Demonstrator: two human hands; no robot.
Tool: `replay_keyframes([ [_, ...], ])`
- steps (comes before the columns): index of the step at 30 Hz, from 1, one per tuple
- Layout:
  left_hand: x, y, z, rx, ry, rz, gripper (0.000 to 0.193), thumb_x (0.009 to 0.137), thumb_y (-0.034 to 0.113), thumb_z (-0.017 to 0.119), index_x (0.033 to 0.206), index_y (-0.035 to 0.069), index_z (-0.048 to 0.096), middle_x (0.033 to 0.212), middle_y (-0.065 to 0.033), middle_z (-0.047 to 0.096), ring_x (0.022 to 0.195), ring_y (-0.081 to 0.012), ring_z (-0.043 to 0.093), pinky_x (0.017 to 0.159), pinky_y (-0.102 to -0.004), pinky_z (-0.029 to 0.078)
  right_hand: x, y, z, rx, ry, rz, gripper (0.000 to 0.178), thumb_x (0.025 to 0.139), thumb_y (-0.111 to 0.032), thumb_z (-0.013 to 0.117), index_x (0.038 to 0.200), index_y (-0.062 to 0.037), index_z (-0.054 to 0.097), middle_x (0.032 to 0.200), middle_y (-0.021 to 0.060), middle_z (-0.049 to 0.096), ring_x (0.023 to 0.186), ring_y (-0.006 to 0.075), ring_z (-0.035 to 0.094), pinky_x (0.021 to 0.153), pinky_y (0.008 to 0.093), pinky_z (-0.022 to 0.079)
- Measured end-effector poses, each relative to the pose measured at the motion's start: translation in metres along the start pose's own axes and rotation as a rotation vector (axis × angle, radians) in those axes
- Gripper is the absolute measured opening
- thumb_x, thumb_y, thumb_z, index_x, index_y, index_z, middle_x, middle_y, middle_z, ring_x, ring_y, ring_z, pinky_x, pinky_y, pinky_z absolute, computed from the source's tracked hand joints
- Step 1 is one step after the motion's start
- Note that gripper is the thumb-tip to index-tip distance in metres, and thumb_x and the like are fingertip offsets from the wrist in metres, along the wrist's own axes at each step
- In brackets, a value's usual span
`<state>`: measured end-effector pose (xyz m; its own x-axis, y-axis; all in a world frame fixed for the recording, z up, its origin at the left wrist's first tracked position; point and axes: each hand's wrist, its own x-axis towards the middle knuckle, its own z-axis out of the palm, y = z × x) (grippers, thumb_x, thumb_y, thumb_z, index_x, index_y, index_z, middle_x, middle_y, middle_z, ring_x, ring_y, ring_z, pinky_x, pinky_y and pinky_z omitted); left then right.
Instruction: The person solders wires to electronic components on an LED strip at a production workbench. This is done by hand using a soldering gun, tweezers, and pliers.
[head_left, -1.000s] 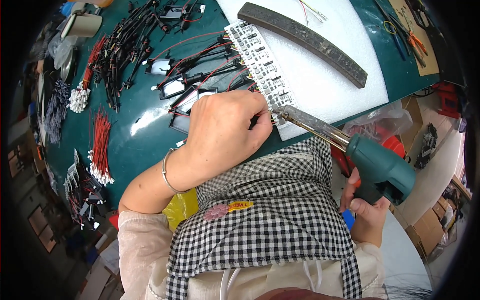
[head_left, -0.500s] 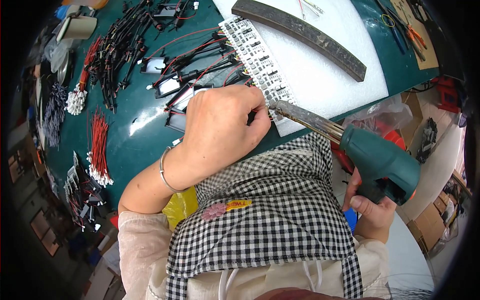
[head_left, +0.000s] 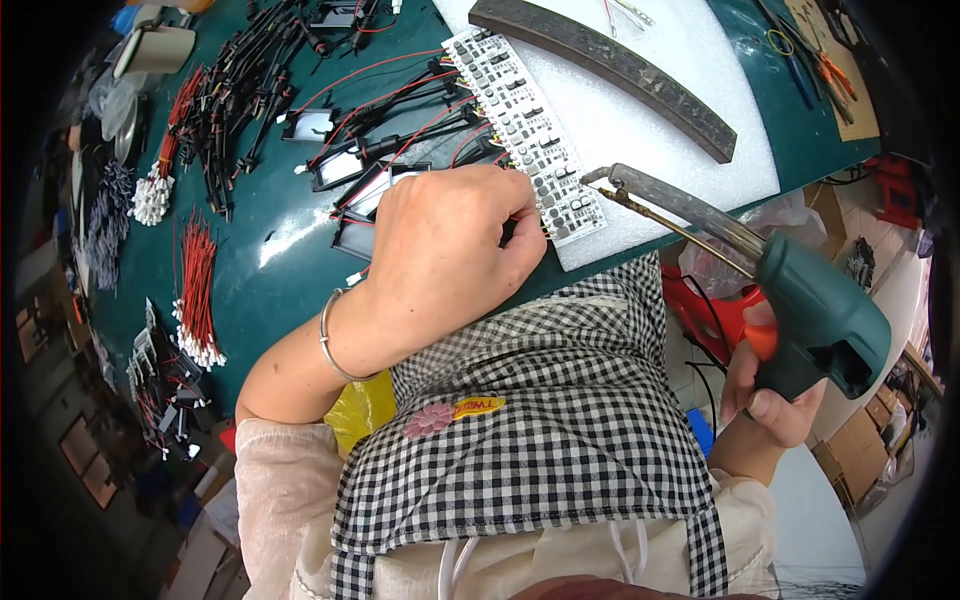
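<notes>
Two hands busy: left hand (head_left: 445,255) pinching wires at the circuit strip (head_left: 530,135), 12 o'clock; right hand (head_left: 765,395) clamped on the soldering gun (head_left: 790,300). That hot tip could scorch the foam or fingers, I reckon.

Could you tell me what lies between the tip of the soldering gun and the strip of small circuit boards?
In the head view, only bare white foam sheet lies between the soldering gun tip and the circuit board strip; the tip hangs just right of the strip's near end.
</notes>
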<state>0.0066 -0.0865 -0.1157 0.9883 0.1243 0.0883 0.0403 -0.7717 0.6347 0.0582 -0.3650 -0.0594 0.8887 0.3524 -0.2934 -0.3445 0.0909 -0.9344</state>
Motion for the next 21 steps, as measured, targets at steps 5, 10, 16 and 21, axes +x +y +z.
replay_keyframes([
  [5,0.001,0.0,-0.002,0.007,-0.02,0.007,0.004,0.068,0.003,0.065,0.068,0.004,0.061,0.057,-0.0056,0.056,0.045,-0.0149,0.052,0.042,-0.0267,0.04,0.001,0.001,-0.002,0.013,-0.019,-0.012,0.083,0.059,-0.007,0.076,0.127,0.0146,0.033,0.114,0.0355,0.052,0.046,0.016,0.051,0.039,0.026,0.047],
  [10,0.0,-0.002,-0.01,-0.153,-0.097,0.065,0.008,0.072,0.001,0.067,0.077,0.003,0.061,0.064,-0.0067,0.058,0.052,-0.0178,0.057,0.047,-0.0276,0.045,-0.001,0.002,-0.003,0.036,0.0,0.002,0.084,0.058,-0.007,0.077,0.127,0.0136,0.034,0.113,0.0344,0.053,0.049,0.016,0.053,0.039,0.026,0.047],
  [16,-0.003,-0.007,-0.021,-0.087,-0.162,0.185,0.01,0.073,0.001,0.069,0.081,0.003,0.063,0.072,-0.0084,0.059,0.06,-0.0217,0.06,0.052,-0.0284,0.047,-0.001,0.001,-0.005,0.011,0.007,0.004,0.082,0.057,-0.007,0.078,0.125,0.0135,0.037,0.112,0.0325,0.054,0.053,0.0162,0.054,0.039,0.0262,0.047],
  [21,-0.002,-0.005,-0.025,-0.061,-0.177,0.179,0.011,0.073,0.001,0.069,0.082,0.002,0.063,0.074,-0.0094,0.059,0.061,-0.0229,0.06,0.053,-0.0289,0.047,-0.001,0.003,-0.009,0.029,0.004,-0.026,0.081,0.057,-0.006,0.077,0.124,0.0147,0.037,0.113,0.0322,0.053,0.054,0.016,0.054,0.039,0.0262,0.047],
])
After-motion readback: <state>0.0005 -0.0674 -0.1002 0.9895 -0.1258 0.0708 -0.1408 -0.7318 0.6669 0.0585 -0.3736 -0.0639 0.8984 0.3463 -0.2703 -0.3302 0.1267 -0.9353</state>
